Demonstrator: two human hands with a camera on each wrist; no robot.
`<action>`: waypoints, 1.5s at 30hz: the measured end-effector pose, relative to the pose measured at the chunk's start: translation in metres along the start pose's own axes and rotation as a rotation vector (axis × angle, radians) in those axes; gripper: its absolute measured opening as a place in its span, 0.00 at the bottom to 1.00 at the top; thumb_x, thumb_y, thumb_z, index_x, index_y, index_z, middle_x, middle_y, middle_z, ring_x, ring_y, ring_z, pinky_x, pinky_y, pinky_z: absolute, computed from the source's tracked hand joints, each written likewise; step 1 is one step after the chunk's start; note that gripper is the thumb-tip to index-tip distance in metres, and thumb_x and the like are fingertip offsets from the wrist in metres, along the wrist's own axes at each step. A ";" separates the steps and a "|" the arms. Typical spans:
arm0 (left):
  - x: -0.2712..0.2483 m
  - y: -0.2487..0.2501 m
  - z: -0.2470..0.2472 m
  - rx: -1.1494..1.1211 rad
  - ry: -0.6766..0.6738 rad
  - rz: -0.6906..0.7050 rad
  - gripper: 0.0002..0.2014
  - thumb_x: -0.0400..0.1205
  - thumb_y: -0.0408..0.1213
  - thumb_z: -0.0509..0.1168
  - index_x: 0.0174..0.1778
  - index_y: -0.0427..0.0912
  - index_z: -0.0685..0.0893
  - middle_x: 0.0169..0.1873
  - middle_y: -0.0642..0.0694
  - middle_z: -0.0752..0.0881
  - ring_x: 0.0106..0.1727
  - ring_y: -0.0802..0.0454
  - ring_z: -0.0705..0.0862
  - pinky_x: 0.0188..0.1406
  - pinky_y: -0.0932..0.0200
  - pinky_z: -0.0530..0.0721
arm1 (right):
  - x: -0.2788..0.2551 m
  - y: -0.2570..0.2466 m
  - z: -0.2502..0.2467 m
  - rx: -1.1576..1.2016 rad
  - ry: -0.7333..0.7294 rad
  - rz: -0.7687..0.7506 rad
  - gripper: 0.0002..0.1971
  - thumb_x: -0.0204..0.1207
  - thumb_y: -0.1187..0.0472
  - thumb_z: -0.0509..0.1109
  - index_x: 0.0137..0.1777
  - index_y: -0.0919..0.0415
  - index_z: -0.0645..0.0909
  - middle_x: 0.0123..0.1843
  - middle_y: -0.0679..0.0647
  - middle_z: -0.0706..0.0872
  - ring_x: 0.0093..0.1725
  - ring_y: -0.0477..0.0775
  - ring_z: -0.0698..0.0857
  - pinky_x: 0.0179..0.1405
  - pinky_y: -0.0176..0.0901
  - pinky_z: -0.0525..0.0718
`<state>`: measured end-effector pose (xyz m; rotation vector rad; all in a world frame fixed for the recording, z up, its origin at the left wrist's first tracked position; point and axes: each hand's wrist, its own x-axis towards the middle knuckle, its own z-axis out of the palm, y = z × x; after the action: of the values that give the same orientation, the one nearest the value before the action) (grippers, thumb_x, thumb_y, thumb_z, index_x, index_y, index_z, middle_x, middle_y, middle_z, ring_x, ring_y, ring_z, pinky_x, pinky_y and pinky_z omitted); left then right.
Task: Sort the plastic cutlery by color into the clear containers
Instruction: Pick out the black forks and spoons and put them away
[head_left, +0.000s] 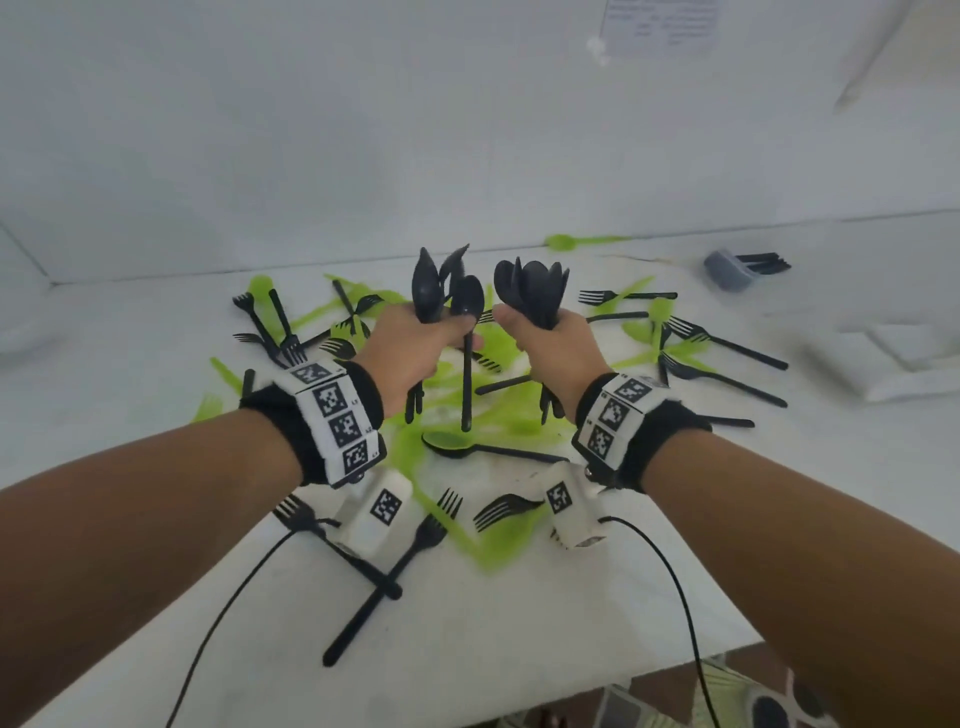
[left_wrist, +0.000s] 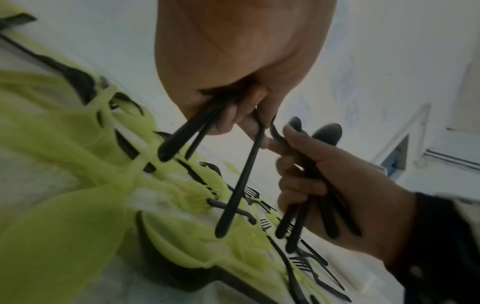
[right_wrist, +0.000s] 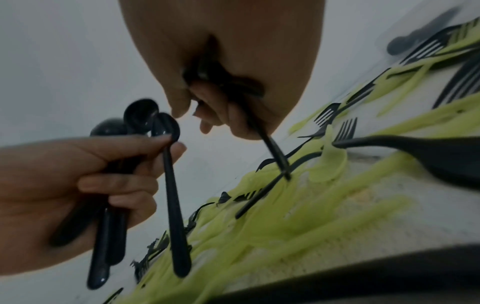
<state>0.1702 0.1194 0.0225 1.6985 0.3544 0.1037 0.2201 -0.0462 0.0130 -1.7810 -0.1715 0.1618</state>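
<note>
Both the left hand (head_left: 410, 345) and the right hand (head_left: 553, 343) grip upright black spoons (head_left: 532, 291); the container (head_left: 730, 270) (upper right of frame) lies nearer the right.

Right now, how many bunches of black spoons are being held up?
2. The left bunch is gripped in the left hand, the right bunch in the right hand, bowls up. More spoons may hide in the green pile below.

Left hand (left_wrist: 233, 67) gripping black spoon handles (left_wrist: 240, 181), right hand (left_wrist: 345, 185) holding another black bunch (left_wrist: 322, 205), green cutlery (left_wrist: 78, 205) (blurred) on white table (left_wrist: 31, 170)
</note>
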 end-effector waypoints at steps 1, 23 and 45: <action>-0.004 0.004 0.006 0.038 -0.036 0.021 0.04 0.85 0.37 0.71 0.47 0.41 0.88 0.40 0.42 0.94 0.26 0.59 0.79 0.23 0.63 0.65 | 0.001 -0.001 -0.001 0.045 -0.048 -0.006 0.06 0.81 0.50 0.76 0.46 0.50 0.86 0.28 0.36 0.85 0.30 0.34 0.81 0.39 0.35 0.78; -0.030 -0.028 -0.037 0.850 -0.255 -0.015 0.18 0.69 0.50 0.85 0.47 0.46 0.88 0.37 0.50 0.87 0.40 0.49 0.86 0.41 0.55 0.81 | 0.029 0.027 -0.002 -0.153 -0.189 0.122 0.09 0.80 0.58 0.76 0.55 0.62 0.90 0.34 0.53 0.88 0.28 0.45 0.81 0.31 0.39 0.77; -0.048 -0.051 -0.018 1.222 -0.338 0.411 0.10 0.85 0.44 0.65 0.61 0.53 0.86 0.50 0.54 0.79 0.48 0.49 0.83 0.44 0.51 0.81 | 0.036 0.026 0.003 -0.382 -0.132 0.059 0.07 0.79 0.55 0.71 0.44 0.59 0.85 0.30 0.53 0.79 0.30 0.56 0.78 0.30 0.42 0.74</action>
<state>0.1111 0.1281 -0.0177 2.9241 -0.2809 -0.1375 0.2551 -0.0415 -0.0136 -2.1581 -0.2579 0.3056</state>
